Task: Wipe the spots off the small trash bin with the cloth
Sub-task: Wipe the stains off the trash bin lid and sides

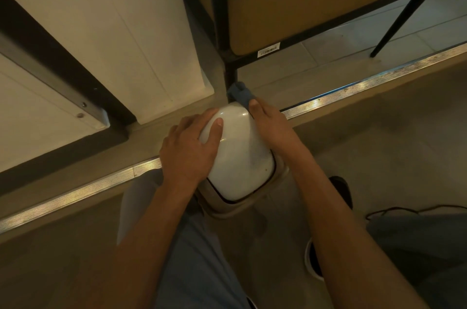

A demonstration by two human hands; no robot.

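Floor [379,136], crossed by one metal strip [353,86]: one white bin [240,152] straddling that strip, open floor to its right, left hand [188,148] flat on its lid, right hand [271,125] clutching one blue cloth [240,93] against its far corner.

Both forearms reached up from six o'clock, left hand [188,149] lay flat with spread fingers at ten o'clock of the small trash bin [240,154], right hand [271,126] gripped the cloth [240,92] at one o'clock.
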